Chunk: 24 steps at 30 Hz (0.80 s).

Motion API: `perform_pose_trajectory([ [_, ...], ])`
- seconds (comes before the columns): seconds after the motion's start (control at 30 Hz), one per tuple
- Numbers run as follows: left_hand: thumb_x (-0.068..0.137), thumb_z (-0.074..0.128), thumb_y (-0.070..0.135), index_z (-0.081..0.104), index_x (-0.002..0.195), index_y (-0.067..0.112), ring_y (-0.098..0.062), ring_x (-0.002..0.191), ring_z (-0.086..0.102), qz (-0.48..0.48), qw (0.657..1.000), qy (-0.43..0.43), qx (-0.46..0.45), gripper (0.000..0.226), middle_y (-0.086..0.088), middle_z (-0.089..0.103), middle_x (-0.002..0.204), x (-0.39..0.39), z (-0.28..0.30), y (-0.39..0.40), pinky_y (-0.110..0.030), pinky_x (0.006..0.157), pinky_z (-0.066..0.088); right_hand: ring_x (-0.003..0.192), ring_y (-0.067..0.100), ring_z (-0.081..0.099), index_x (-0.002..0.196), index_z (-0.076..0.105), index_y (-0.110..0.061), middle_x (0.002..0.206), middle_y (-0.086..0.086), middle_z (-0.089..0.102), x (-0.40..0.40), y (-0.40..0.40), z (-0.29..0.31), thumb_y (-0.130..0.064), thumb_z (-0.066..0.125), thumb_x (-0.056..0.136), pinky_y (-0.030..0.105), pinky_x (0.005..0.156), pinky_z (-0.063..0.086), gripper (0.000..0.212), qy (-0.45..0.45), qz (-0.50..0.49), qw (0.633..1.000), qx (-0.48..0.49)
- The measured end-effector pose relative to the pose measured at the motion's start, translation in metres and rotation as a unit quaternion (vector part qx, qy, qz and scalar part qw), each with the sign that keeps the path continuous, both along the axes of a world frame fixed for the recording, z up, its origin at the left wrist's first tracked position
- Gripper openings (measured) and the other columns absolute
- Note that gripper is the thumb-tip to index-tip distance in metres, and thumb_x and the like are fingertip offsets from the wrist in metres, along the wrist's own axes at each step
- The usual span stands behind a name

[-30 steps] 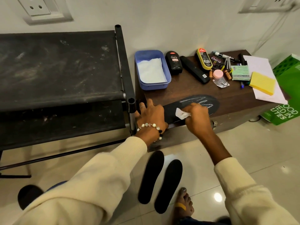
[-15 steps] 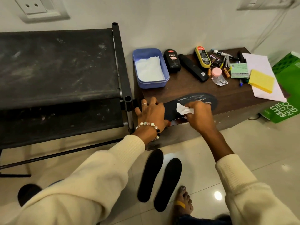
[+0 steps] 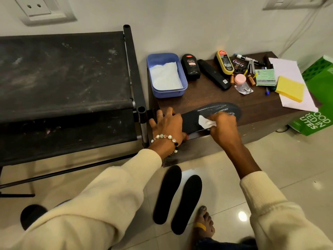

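A black shoe insole (image 3: 225, 110) with pale printed lines lies along the front edge of a low dark wooden table (image 3: 257, 109). My left hand (image 3: 167, 125), with a bead bracelet and a ring, presses flat on the insole's heel end at the table's left corner. My right hand (image 3: 223, 127) pinches a small white wipe (image 3: 205, 122) against the middle of the insole. Two more black insoles (image 3: 177, 195) lie side by side on the tiled floor below.
On the table stand a blue tub (image 3: 166, 88) with white tissue, a black Cherry polish bottle (image 3: 190, 66), a black brush (image 3: 214, 74), a yellow sponge (image 3: 290, 88), pens and papers. A black fabric rack (image 3: 63, 73) stands left. A green box (image 3: 319, 98) stands right. My bare foot (image 3: 203, 228) is below.
My right hand has slid the wipe a little along the insole and back. My left hand has stayed pressed on the heel end.
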State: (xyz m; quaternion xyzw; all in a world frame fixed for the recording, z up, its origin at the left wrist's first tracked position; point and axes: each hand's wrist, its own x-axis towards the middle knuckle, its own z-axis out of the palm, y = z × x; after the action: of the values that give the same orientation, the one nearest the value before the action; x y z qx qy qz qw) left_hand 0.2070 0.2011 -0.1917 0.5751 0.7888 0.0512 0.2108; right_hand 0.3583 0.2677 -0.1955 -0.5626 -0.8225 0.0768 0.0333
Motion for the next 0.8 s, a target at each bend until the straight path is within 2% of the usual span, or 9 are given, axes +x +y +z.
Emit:
perform_pose_trajectory([
  [0.1, 0.076, 0.076, 0.044, 0.054, 0.128, 0.024, -0.033, 0.132, 0.028, 0.000, 1.000, 0.002, 0.001, 0.059, -0.002, 0.037, 0.139, 0.000, 0.000, 0.000, -0.051, 0.101, 0.030, 0.095, 0.037, 0.059, 0.104, 0.069, -0.002, 0.100, 0.022, 0.065, -0.008, -0.008, -0.006, 0.003, 0.057, 0.078, 0.036, 0.081, 0.045, 0.028, 0.031, -0.015, 0.999, 0.025],
  [0.23, 0.079, 0.073, 0.047, 0.054, 0.127, 0.023, -0.034, 0.132, 0.028, 0.006, 1.000, 0.004, 0.005, 0.057, -0.003, 0.038, 0.139, 0.001, -0.001, 0.001, -0.051, 0.101, 0.030, 0.101, 0.029, 0.053, 0.104, 0.066, -0.003, 0.107, 0.016, 0.059, -0.032, -0.023, -0.004, -0.004, 0.054, 0.084, 0.031, 0.078, 0.038, 0.023, -0.014, 0.104, 0.994, -0.019],
  [0.3, 0.078, 0.074, 0.045, 0.055, 0.127, 0.023, -0.034, 0.131, 0.029, 0.004, 1.000, 0.008, 0.002, 0.057, -0.004, 0.038, 0.139, 0.001, -0.001, 0.001, -0.053, 0.101, 0.030, 0.101, 0.029, 0.054, 0.103, 0.066, -0.004, 0.107, 0.015, 0.061, -0.027, -0.020, 0.002, -0.005, 0.055, 0.085, 0.030, 0.079, 0.036, 0.021, -0.007, 0.121, 0.992, -0.025],
  [0.4, 0.075, 0.078, 0.040, 0.056, 0.126, 0.024, -0.033, 0.130, 0.031, -0.003, 1.000, 0.015, -0.005, 0.057, -0.003, 0.039, 0.137, 0.000, 0.003, 0.001, -0.054, 0.102, 0.031, 0.093, 0.027, 0.062, 0.105, 0.069, -0.007, 0.101, 0.015, 0.068, 0.004, -0.007, 0.010, -0.008, 0.062, 0.086, 0.031, 0.079, 0.045, 0.021, 0.157, -0.048, 0.986, -0.027],
  [0.5, 0.075, 0.080, 0.034, 0.057, 0.124, 0.024, -0.033, 0.131, 0.030, -0.007, 0.999, 0.027, -0.016, 0.054, -0.004, 0.038, 0.139, -0.002, 0.006, 0.000, -0.055, 0.104, 0.028, 0.082, 0.027, 0.066, 0.096, 0.070, -0.013, 0.093, 0.011, 0.070, 0.021, 0.002, 0.014, -0.019, 0.070, 0.082, 0.042, 0.068, 0.056, 0.015, 0.374, -0.249, 0.891, -0.067],
  [0.57, 0.077, 0.079, 0.035, 0.056, 0.125, 0.023, -0.033, 0.133, 0.029, -0.013, 0.999, 0.034, -0.024, 0.055, -0.005, 0.037, 0.141, -0.002, 0.007, 0.000, -0.057, 0.105, 0.026, 0.083, 0.025, 0.067, 0.096, 0.068, -0.016, 0.095, 0.009, 0.070, 0.018, 0.003, 0.012, -0.017, 0.070, 0.083, 0.039, 0.066, 0.055, 0.013, 0.430, -0.282, 0.851, -0.106],
  [0.67, 0.075, 0.077, 0.046, 0.054, 0.128, 0.024, -0.034, 0.133, 0.028, -0.016, 0.999, 0.025, -0.022, 0.062, -0.006, 0.036, 0.140, 0.000, 0.007, 0.000, -0.058, 0.105, 0.026, 0.087, 0.021, 0.065, 0.102, 0.068, -0.013, 0.098, 0.006, 0.068, 0.010, 0.001, 0.009, -0.013, 0.069, 0.084, 0.039, 0.076, 0.055, 0.019, 0.380, -0.205, 0.894, -0.119],
  [0.73, 0.076, 0.076, 0.048, 0.054, 0.129, 0.025, -0.033, 0.133, 0.028, -0.020, 0.999, 0.022, -0.015, 0.062, -0.006, 0.036, 0.140, 0.001, 0.006, 0.001, -0.058, 0.105, 0.025, 0.086, 0.020, 0.063, 0.103, 0.070, -0.009, 0.093, 0.005, 0.067, 0.001, -0.004, 0.010, -0.014, 0.067, 0.086, 0.036, 0.078, 0.053, 0.018, 0.293, -0.128, 0.943, -0.093],
  [0.8, 0.077, 0.075, 0.046, 0.055, 0.129, 0.026, -0.033, 0.131, 0.029, -0.022, 0.999, 0.024, -0.005, 0.060, -0.005, 0.036, 0.139, 0.001, 0.004, 0.002, -0.058, 0.106, 0.024, 0.087, 0.029, 0.063, 0.101, 0.072, -0.005, 0.094, 0.015, 0.069, -0.007, -0.008, 0.010, -0.010, 0.062, 0.087, 0.036, 0.080, 0.048, 0.017, 0.180, -0.061, 0.981, -0.046],
])
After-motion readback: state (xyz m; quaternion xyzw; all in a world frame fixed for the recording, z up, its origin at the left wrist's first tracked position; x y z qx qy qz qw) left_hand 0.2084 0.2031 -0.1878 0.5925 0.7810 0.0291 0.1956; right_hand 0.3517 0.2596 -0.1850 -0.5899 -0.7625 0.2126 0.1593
